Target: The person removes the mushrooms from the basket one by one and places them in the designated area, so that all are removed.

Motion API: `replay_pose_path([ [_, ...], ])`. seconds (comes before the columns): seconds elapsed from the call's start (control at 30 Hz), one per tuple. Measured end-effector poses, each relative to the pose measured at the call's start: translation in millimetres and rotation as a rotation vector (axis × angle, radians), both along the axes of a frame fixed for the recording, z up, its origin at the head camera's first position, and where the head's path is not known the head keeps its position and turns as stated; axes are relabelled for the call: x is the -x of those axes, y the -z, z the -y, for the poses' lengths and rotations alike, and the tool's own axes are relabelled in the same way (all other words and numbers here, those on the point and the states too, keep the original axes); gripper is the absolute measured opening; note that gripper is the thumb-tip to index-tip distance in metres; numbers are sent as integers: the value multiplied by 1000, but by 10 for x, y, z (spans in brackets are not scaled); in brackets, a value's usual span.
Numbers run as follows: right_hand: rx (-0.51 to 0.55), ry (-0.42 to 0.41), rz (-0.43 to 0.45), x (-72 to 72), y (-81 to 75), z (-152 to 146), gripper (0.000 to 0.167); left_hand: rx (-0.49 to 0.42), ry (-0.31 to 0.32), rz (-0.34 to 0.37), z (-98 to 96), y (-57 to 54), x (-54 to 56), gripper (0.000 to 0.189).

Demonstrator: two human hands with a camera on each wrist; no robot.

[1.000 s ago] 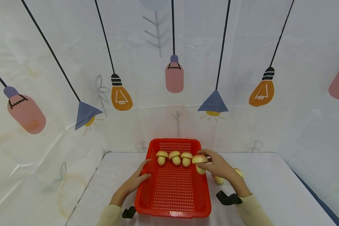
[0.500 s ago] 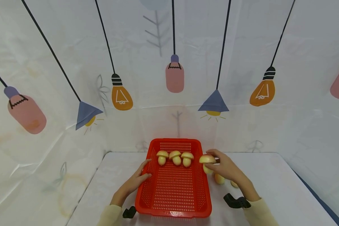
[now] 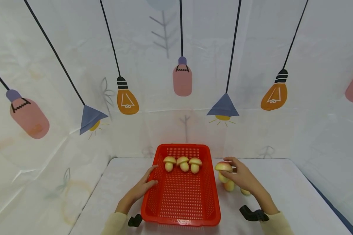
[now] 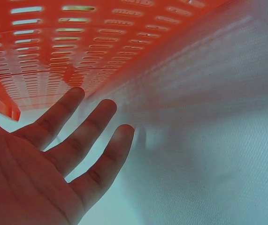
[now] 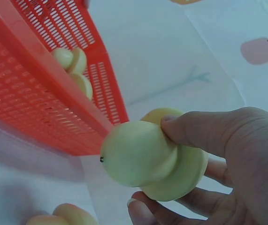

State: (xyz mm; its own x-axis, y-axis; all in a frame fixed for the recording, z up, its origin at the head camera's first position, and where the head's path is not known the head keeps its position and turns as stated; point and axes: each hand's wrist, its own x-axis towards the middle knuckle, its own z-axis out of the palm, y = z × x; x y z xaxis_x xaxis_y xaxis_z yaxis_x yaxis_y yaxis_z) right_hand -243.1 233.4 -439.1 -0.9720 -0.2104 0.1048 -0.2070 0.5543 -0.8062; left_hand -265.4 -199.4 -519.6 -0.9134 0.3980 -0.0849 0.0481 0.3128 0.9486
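The right hand pinches a toy mushroom above the table, just right of the red plastic basket. In the right wrist view, the thumb presses where the held mushroom's pale rounded stem meets its cap, with fingers behind the cap. Three more mushrooms lie in a row near the basket's far end. The left hand rests at the basket's left rim, thumb and a fingertip over the edge. In the left wrist view, its other fingers extend loosely beside the slotted wall.
Under and beside the right hand, another mushroom lies on the white table, with a partly hidden yellowish piece near the wrist. A white sheet with printed lamps hangs behind the table.
The right hand has moved right with its mushroom, from over the basket's right rim to beside the basket. The left hand and the basket stay in place.
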Motion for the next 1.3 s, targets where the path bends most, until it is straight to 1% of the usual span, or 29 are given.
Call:
replay_pose_path([
  [0.2,4,18,23,-26,6,-71,58,1,-2,-5,0,3,-9,66],
  [0.37,-5,36,20,-49,34,-149,57,-3,2,-8,-1,7,-10,65],
  [0.67,-9,35,-8,-52,82,-277,55,-7,5,-4,19,10,-5,67],
  [1.0,-36,65,9,-62,134,-409,55,-1,7,-3,12,15,9,69],
  [1.13,-39,78,22,-95,141,-459,56,-2,9,-3,13,20,12,69],
  [1.3,-36,88,28,-122,184,-537,56,-2,9,0,11,23,14,68],
])
